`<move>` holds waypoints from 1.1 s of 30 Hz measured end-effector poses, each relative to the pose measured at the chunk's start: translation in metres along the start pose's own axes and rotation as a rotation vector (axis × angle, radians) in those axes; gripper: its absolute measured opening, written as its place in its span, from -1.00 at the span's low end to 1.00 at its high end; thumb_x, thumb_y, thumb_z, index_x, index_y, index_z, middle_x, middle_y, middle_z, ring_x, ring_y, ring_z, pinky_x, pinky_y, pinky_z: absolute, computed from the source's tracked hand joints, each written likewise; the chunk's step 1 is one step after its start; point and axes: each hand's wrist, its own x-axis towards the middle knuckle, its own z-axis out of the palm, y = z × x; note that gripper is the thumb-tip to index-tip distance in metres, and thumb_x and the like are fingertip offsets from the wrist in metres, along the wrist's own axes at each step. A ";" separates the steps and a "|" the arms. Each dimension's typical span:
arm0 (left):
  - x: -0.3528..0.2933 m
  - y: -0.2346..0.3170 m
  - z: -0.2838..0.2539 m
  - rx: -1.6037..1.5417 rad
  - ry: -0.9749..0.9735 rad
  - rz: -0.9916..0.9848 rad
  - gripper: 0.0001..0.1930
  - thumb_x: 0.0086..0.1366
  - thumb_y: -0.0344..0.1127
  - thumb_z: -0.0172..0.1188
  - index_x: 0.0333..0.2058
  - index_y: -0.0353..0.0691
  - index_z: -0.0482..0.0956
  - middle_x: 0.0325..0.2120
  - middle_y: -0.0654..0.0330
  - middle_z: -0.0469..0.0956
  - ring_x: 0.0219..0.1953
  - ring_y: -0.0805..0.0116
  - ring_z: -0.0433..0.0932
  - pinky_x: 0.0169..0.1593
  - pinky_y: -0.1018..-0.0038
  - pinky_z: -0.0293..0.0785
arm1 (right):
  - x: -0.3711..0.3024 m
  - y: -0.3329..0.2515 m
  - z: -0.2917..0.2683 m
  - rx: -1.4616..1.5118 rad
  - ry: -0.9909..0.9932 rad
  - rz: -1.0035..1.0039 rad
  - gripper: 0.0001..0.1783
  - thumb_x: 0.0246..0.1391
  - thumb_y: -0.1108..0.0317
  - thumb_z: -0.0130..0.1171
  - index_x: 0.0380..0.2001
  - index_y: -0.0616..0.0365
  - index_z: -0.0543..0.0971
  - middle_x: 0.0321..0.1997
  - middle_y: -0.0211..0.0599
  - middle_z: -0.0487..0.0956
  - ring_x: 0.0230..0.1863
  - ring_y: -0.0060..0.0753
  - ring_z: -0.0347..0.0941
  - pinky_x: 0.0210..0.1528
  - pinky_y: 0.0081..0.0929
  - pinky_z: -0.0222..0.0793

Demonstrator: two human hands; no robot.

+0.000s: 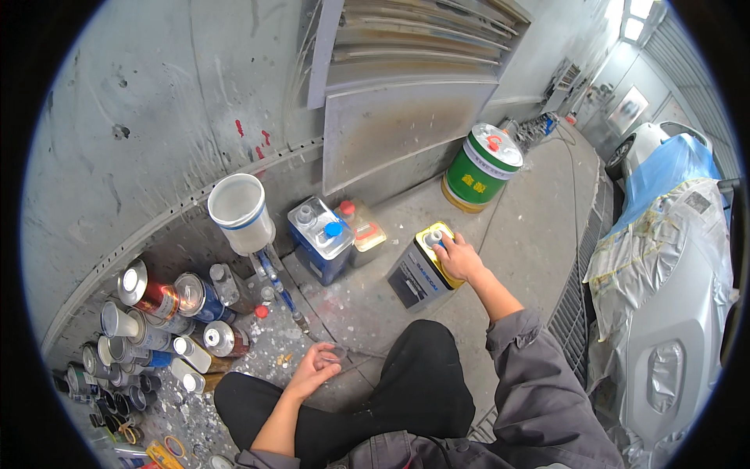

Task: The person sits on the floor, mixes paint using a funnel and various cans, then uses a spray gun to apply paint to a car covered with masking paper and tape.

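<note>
My right hand (pixel 459 258) is closed at the top of a grey rectangular metal can (pixel 416 275) with a yellow rim, its fingers beside the pale spout. The can stands upright on the floor in front of my knee. My left hand (pixel 311 374) is above my thigh, fingers curled around a small clear plastic piece (pixel 336 354), perhaps a cap or cup. Left of the can stand a blue rectangular can (pixel 322 264) with a blue cap and a smaller container (pixel 367 238) with a red cap. A spray gun (pixel 275 277) carries a white paint cup (pixel 238 213).
Several paint tins (pixel 201 297) and bottles crowd the floor at left. A green drum (pixel 480 168) stands near the wall. Farther right, beyond a floor grating (pixel 574 332), is a silver car (pixel 691 305) partly masked with sheeting. A red cap (pixel 261 312) lies near the gun.
</note>
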 end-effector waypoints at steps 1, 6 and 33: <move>0.001 0.002 0.001 0.000 0.001 0.005 -0.36 0.34 -0.36 0.41 0.31 -0.17 0.30 0.00 0.09 0.53 -0.03 0.27 0.64 0.07 0.33 0.58 | -0.006 -0.001 0.002 0.016 0.049 0.021 -0.15 0.28 -0.23 0.15 0.54 -0.25 0.22 0.53 0.22 0.23 0.39 0.43 0.33 0.34 0.26 0.36; -0.004 0.009 0.003 -0.016 0.005 -0.017 -0.34 0.34 -0.38 0.41 0.33 -0.15 0.29 0.04 0.09 0.50 0.01 0.27 0.61 0.10 0.34 0.56 | -0.033 -0.048 -0.016 -0.146 0.001 0.165 0.28 -0.17 -0.32 0.53 0.59 -0.34 0.12 0.59 0.11 0.14 0.44 0.37 0.26 0.35 0.30 0.32; 0.033 0.083 0.073 0.437 0.081 0.453 -0.17 0.07 -0.43 0.57 0.32 -0.12 0.40 0.26 0.15 0.48 0.32 0.22 0.46 0.32 0.29 0.42 | -0.161 -0.211 -0.120 -1.123 -0.566 -0.547 0.00 -0.19 -0.09 0.54 0.42 -0.38 0.44 0.26 -0.01 0.48 0.26 0.19 0.41 0.21 0.34 0.25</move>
